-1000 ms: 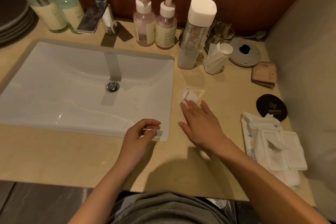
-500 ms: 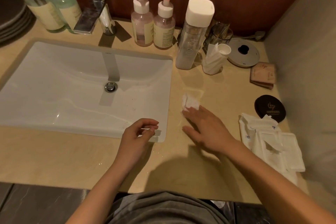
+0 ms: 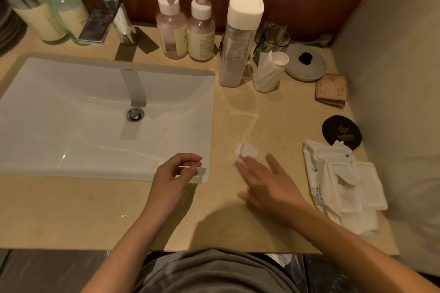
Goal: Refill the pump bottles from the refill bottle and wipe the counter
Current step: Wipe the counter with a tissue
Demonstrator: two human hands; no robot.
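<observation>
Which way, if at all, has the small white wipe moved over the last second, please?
Yes. The wipe has slid toward the person, away from the refill bottle, with the right hand on it.

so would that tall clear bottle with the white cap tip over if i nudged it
Likely yes: the tall clear bottle is narrow for its height and carries a bulky white cap, so a push up high could topple it. It looks nearly empty, so probably light. Its smooth walls may be slippery.
</observation>
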